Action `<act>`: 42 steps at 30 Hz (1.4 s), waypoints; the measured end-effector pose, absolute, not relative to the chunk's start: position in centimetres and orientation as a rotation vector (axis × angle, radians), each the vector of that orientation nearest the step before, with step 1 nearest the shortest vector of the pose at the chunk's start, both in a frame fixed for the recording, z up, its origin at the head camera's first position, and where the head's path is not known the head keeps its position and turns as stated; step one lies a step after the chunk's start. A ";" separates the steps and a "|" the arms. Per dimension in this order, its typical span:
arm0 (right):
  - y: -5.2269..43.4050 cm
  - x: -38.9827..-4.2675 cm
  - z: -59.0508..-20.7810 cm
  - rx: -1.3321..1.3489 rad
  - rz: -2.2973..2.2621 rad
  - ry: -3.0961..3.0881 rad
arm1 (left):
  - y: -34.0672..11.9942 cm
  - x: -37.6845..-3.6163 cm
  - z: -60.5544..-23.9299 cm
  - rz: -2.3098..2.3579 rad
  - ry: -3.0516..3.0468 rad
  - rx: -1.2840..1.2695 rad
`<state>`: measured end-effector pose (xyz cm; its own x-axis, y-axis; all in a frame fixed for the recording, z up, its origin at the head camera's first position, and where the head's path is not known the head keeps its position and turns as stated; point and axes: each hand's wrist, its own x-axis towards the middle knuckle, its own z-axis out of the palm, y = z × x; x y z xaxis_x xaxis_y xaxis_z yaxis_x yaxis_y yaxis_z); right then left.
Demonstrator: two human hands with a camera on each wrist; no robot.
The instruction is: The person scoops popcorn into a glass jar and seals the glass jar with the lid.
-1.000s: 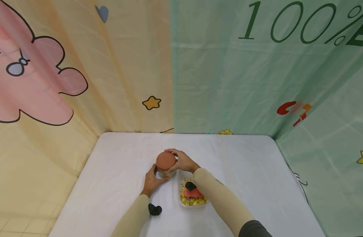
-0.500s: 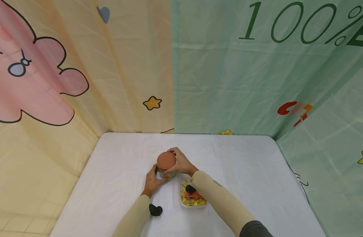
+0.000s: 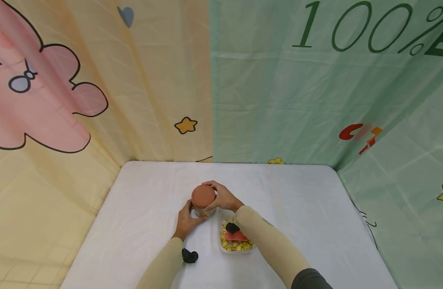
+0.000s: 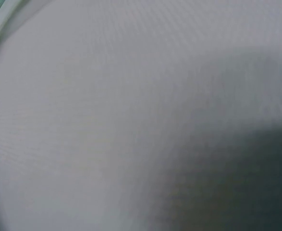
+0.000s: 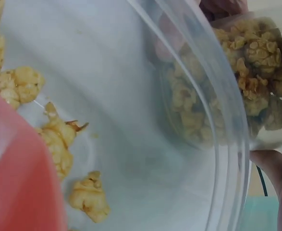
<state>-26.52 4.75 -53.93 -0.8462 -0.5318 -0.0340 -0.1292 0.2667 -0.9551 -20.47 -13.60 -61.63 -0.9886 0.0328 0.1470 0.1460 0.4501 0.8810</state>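
Observation:
A clear jar (image 3: 202, 209) with a brown-red lid (image 3: 203, 196) stands on the white table (image 3: 297, 208); through its wall in the right wrist view I see walnut pieces in the jar (image 5: 256, 72). My right hand (image 3: 221, 196) grips the lid from the right. My left hand (image 3: 187, 220) holds the jar's body from the left. Just right of the jar sits a clear bowl (image 3: 221, 233) with walnut pieces and a red scoop (image 3: 236, 236); the bowl's rim (image 5: 227, 125) and loose pieces fill the right wrist view. The left wrist view shows only blurred white table.
Patterned cloth walls, yellow at left (image 3: 98, 100) and green at right (image 3: 315, 100), close in the table on three sides. The wrist cameras (image 3: 189, 255) show as black lumps on both beige sleeves.
Between one second and half a second ago my right hand shifted round the lid, fingers further over its far edge. Since then it has barely moved. The jar and left hand stay put.

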 end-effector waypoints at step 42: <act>4.5 -26.3 -52.4 -0.650 -1.305 2.322 | -16.2 -21.5 -59.9 -1.634 -2.852 -0.137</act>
